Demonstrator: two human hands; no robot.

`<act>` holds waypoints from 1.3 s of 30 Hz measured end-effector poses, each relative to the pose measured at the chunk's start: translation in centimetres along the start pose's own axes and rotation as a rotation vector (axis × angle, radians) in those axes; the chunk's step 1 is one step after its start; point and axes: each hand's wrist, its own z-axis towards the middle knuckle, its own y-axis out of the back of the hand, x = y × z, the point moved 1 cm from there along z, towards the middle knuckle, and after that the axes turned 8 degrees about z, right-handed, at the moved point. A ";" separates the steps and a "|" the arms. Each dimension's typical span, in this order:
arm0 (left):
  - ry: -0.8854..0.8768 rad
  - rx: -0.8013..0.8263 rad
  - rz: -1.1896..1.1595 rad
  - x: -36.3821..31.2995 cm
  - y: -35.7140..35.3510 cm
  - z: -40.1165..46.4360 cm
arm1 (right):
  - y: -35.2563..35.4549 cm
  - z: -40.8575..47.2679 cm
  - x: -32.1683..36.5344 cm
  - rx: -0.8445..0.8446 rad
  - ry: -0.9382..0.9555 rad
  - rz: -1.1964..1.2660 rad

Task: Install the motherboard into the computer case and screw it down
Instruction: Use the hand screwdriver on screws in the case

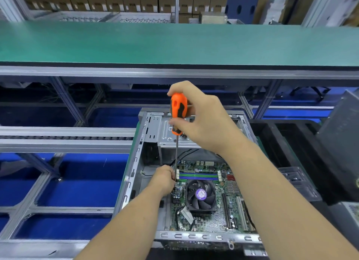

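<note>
A long green-matted tabletop [174,43] on a grey aluminium frame runs across the far side. Behind it, rows of brown cardboard boxes [108,1] with white labels stand stacked beside dark blue cartons [240,7]. A grey roller conveyor rail [64,137] runs along the left, above a blue floor [81,182]. At right, black plastic trays [295,143] lie beside a dark grey metal box [342,143].
</note>
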 end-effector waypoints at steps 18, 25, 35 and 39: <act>-0.004 0.061 0.124 -0.6 0.5 -0.3 | -0.6 0.6 -0.2 -0.037 -0.005 0.009; 0.027 0.038 0.107 -0.4 0.3 -0.4 | -0.5 0.4 0.6 0.212 -0.031 0.083; 0.042 0.026 0.077 -0.4 0.3 -0.1 | -0.3 0.2 0.6 0.133 -0.027 -0.035; 0.035 0.020 0.082 -0.5 0.4 -0.2 | -0.1 0.1 0.5 0.124 -0.019 0.037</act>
